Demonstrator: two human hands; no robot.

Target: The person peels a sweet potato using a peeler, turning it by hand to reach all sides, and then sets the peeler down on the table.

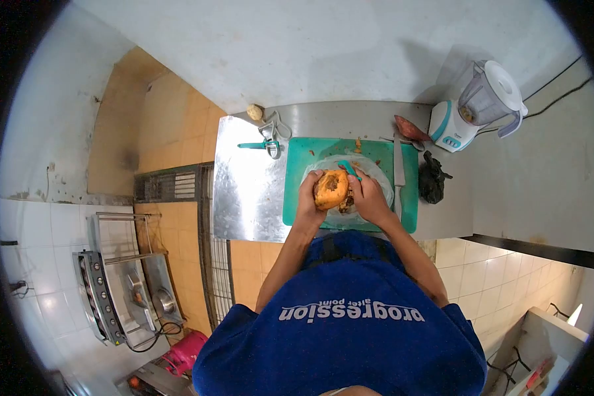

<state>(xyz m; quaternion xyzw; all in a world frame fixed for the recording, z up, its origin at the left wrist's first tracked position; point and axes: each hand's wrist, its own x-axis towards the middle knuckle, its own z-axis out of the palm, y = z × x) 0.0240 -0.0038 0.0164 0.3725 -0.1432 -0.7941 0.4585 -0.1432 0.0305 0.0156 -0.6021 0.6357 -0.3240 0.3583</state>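
Far left: stove (99, 297), tipped by the lens, details hard to read. Pink cylinder (187, 352) below it, partly hidden behind the blue shirt (336, 330). Steel table (244, 198) next, glare washing out part of the surface. Near its back edge, a pale round item (255, 112), can't identify; just below, a teal-handled utensil (251, 145) beside a tangled pale strap (278, 125).

Left hand (309, 198) is curled around the left side of an orange fruit (332, 191), fingers mostly out of sight. Fruit is held up over the green cutting board (297, 158), dark rough patch facing the camera. Clear plastic bag (381, 177) lies on the board beneath, with dark scraps (346, 204) half covered by the hands.

Right hand (371, 200) pinches a teal tool (348, 168) close to the fruit; its working end can't be made out. Knife (398, 165) lies along the board's right side. Further right: reddish item (410, 128), unclear; black bag (432, 178), contents hidden; blender (485, 105), contents murky through the jug.
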